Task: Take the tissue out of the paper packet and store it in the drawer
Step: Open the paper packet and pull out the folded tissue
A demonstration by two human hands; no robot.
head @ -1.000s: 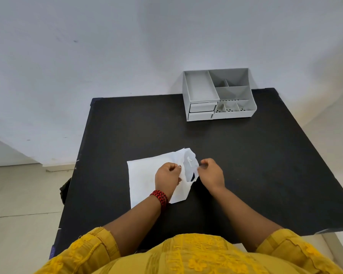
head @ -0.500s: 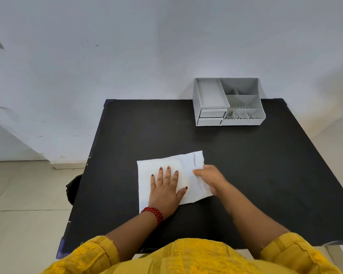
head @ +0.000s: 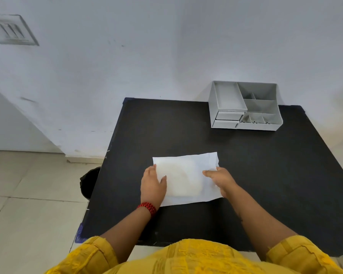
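- My left hand (head: 152, 183) lies flat on the left end of the paper packet (head: 186, 178), fingers loose and spread rather than gripping; I judge it is there to pin the packet to the black table (head: 255, 175) so it won't slide.
- My right hand (head: 219, 177) sits at the packet's right end, thumb and fingers drawn together on the paper near the torn edge. Whether they have the tissue itself or only the wrapper, I cannot tell.
- The packet lies flat, near the front middle of the table. It is white and thin, with a ragged right edge where it looks opened.
- The tissue (head: 181, 180) is inside: a paler, rounded-corner rectangle showing through the paper between my hands.
- The grey organiser (head: 244, 107) stands well apart at the far right corner, against the wall. Its two small drawers (head: 228, 119) look closed, so one needs opening before storing.
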